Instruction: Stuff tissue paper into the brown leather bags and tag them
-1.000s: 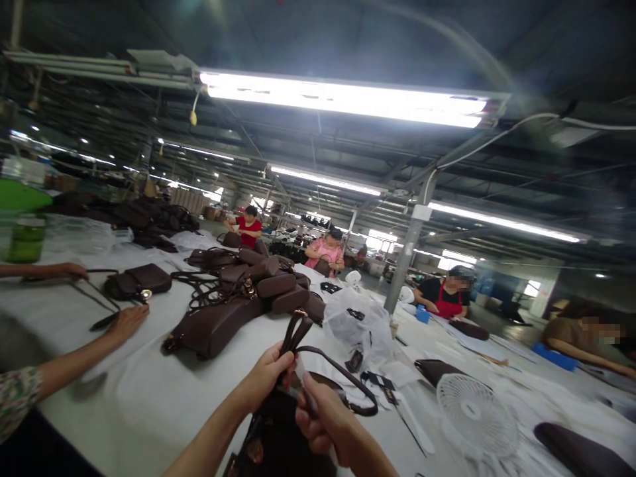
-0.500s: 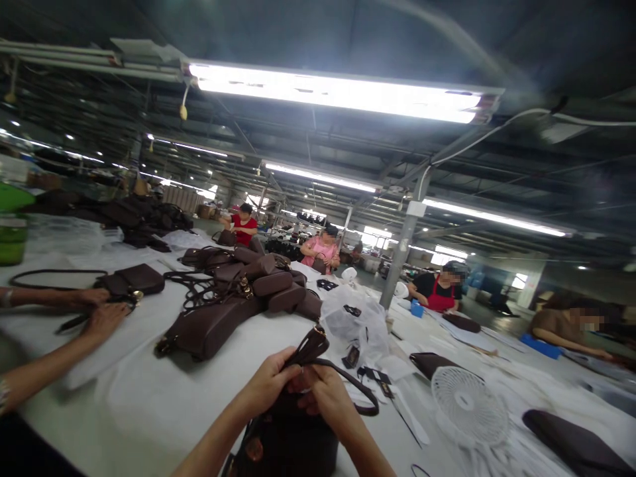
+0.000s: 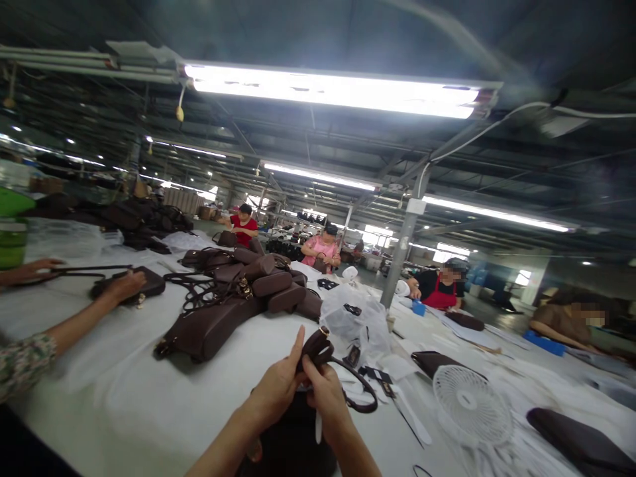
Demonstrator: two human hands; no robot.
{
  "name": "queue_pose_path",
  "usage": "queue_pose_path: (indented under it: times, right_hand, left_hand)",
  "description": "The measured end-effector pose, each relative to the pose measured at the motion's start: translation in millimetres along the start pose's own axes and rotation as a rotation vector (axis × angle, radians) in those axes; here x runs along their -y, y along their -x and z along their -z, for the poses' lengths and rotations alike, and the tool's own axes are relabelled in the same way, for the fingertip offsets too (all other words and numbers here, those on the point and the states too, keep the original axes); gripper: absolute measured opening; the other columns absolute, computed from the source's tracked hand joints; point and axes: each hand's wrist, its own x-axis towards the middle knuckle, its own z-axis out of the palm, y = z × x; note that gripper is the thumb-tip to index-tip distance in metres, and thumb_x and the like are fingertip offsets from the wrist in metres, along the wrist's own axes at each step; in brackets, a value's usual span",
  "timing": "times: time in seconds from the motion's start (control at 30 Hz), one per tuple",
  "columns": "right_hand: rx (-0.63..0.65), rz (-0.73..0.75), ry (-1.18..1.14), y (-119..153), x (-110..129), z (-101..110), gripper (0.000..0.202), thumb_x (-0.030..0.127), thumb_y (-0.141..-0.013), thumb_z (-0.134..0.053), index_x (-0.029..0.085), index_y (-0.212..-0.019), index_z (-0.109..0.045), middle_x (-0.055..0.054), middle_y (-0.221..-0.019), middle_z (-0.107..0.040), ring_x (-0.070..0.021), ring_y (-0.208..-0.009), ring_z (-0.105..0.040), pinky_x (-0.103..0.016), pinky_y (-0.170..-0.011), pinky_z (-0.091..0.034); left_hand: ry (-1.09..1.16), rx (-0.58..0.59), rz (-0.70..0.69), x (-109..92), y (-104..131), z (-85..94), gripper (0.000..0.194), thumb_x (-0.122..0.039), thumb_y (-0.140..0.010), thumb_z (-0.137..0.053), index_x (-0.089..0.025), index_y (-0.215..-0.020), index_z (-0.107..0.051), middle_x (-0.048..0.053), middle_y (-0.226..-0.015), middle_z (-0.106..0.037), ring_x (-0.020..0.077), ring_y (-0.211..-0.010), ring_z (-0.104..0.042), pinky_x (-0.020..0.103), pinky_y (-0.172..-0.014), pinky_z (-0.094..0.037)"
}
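Note:
My left hand [image 3: 277, 392] and my right hand [image 3: 326, 392] meet low in the middle of the view. Between them is a folded dark brown strap [image 3: 314, 346] with a gold metal end at its top. My left index finger points upward along the strap, while the other fingers close on it. My right thumb presses against the folds. A loop of strap curves out to the right of my right hand. A thin white strip [image 3: 318, 427] hangs under my right hand. Below both hands stands a dark bag [image 3: 293, 445], partly hidden by my forearms.
A pile of brown handbags [image 3: 213, 318] lies ahead on the white table. At left, a co-worker's hands [image 3: 126, 286] handle another bag and its strap. To the right are plastic bags [image 3: 350, 311], black tags [image 3: 380, 381] and a white fan [image 3: 472, 404]. Other people work farther back.
My left index finger has lifted from a curl to point upward. The white strip now shows below my right hand. The co-worker's hands at left have moved apart, stretching a strap.

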Motion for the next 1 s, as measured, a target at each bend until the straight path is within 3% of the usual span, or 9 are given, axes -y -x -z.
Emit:
queue_pose_path:
  times: [0.13, 0.2, 0.27, 0.33, 0.53, 0.67, 0.77, 0.83, 1.0]
  right_hand:
    - [-0.023, -0.045, -0.162, -7.4, -5.5, -8.1, 0.055, 0.064, -0.056, -0.074, 0.017, -0.078, -0.056, 0.009, -0.051, -0.038, -0.0041, -0.042, -0.029, -0.018, -0.042, -0.019]
    - [-0.013, -0.053, -0.214, -10.7, -8.6, -10.3, 0.057, 0.065, -0.054, -0.075, 0.017, -0.076, -0.055, 0.009, -0.050, -0.039, -0.0040, -0.040, -0.029, -0.018, -0.041, -0.019]
    - [-0.024, -0.053, -0.241, -12.4, -9.8, -12.4, 0.056, 0.065, -0.053, -0.076, 0.018, -0.075, -0.054, 0.010, -0.050, -0.038, -0.0038, -0.039, -0.030, -0.017, -0.039, -0.019]
    - [-0.041, -0.054, -0.235, -11.8, -9.1, -14.2, 0.055, 0.063, -0.055, -0.075, 0.017, -0.078, -0.055, 0.009, -0.051, -0.040, -0.0036, -0.039, -0.032, -0.016, -0.037, -0.021]
    - [0.030, 0.047, 0.245, 5.6, -4.0, -1.5, 0.038, 0.047, -0.069, -0.068, 0.016, -0.089, -0.060, 0.000, -0.067, -0.059, -0.0124, -0.050, -0.056, -0.019, -0.036, -0.041]
    - [0.001, 0.192, 0.511, 20.6, 7.2, 16.5, 0.020, 0.037, -0.076, -0.061, 0.019, -0.084, -0.057, 0.002, -0.059, -0.058, -0.0144, -0.049, -0.059, -0.019, -0.037, -0.041]
    - [0.068, 0.255, 0.467, 26.8, 20.5, 22.5, 0.016, 0.034, -0.076, -0.062, 0.018, -0.074, -0.059, 0.001, -0.061, -0.061, -0.0159, -0.059, -0.061, -0.021, -0.046, -0.045]
    - [0.196, 0.260, 0.353, 28.1, 27.6, 24.2, 0.018, 0.030, -0.071, -0.069, 0.017, -0.082, -0.065, -0.002, -0.072, -0.066, -0.0177, -0.071, -0.063, -0.026, -0.059, -0.050]
    - [0.376, 0.192, 0.128, 25.5, 34.5, 29.8, 0.049, 0.028, -0.058, -0.081, 0.020, -0.104, -0.068, -0.005, -0.103, -0.068, -0.0223, -0.096, -0.062, -0.031, -0.076, -0.052]
  left_hand:
    - [-0.003, -0.153, 0.027, 2.8, 1.2, -3.4, 0.098, -0.018, -0.073, -0.061, -0.017, -0.152, -0.001, -0.004, -0.074, -0.058, 0.0175, -0.066, -0.053, 0.026, -0.069, -0.041]
    - [-0.006, -0.164, -0.008, 2.0, 1.1, -1.8, 0.080, -0.022, -0.075, -0.062, -0.017, -0.147, -0.028, -0.001, -0.078, -0.058, 0.0185, -0.072, -0.054, 0.028, -0.074, -0.042]
    - [-0.023, -0.138, -0.074, -0.5, 0.2, -0.4, 0.045, -0.029, -0.081, -0.057, -0.017, -0.124, -0.060, 0.003, -0.083, -0.060, 0.0209, -0.080, -0.055, 0.030, -0.080, -0.042]
    - [-0.033, -0.145, -0.116, -3.4, -1.5, -0.3, 0.030, -0.034, -0.085, -0.051, -0.019, -0.101, -0.071, 0.005, -0.084, -0.059, 0.0223, -0.083, -0.055, 0.031, -0.080, -0.042]
    - [-0.073, -0.235, -0.019, -4.6, -7.9, -3.0, 0.024, -0.031, -0.082, -0.052, -0.019, -0.072, -0.071, 0.004, -0.074, -0.055, 0.0216, -0.075, -0.054, 0.030, -0.072, -0.041]
    - [-0.061, -0.209, -0.008, -2.7, -8.8, -4.9, 0.020, -0.027, -0.079, -0.054, -0.019, -0.075, -0.073, 0.004, -0.078, -0.057, 0.0216, -0.079, -0.056, 0.030, -0.075, -0.041]
    - [-0.047, -0.201, -0.004, -3.9, -7.6, -7.5, 0.022, -0.029, -0.079, -0.053, -0.018, -0.071, -0.071, 0.004, -0.078, -0.057, 0.0212, -0.079, -0.056, 0.030, -0.075, -0.041]
    - [-0.027, -0.204, -0.004, -5.3, -6.4, -9.1, 0.028, -0.033, -0.082, -0.050, -0.018, -0.064, -0.066, 0.003, -0.075, -0.055, 0.0198, -0.075, -0.056, 0.029, -0.072, -0.042]
    - [-0.023, -0.228, -0.010, -5.6, -4.5, -10.1, 0.030, -0.029, -0.083, -0.044, -0.018, -0.061, -0.061, 0.002, -0.069, -0.052, 0.0179, -0.067, -0.055, 0.029, -0.068, -0.042]
